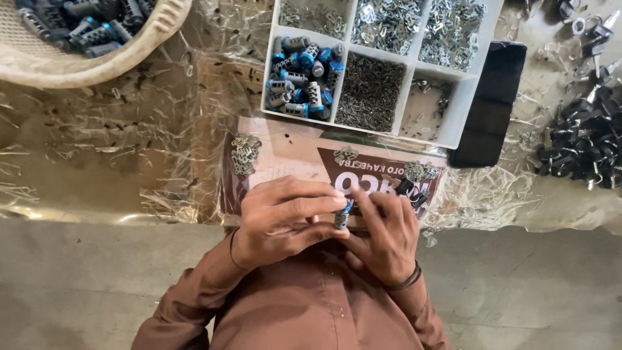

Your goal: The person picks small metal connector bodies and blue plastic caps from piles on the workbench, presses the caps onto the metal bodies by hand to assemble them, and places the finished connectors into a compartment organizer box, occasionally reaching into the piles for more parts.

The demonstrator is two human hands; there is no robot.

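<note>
Both hands meet over the printed board (285,152): the left hand (285,217) closes around one small metal cylinder (341,217), and the right hand (385,233) pinches at its end, seemingly fitting a tiny part. Next likely needs one more piece from the white tray (463,97), which has six compartments. Three small piles of metal clips (245,152) lie on the board.

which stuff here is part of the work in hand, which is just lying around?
In use:
left hand and right hand, both on one small lock cylinder
white divided tray of cylinders and small metal parts
metal clips on the card

Lying about:
black phone
basket
black parts heap
</note>
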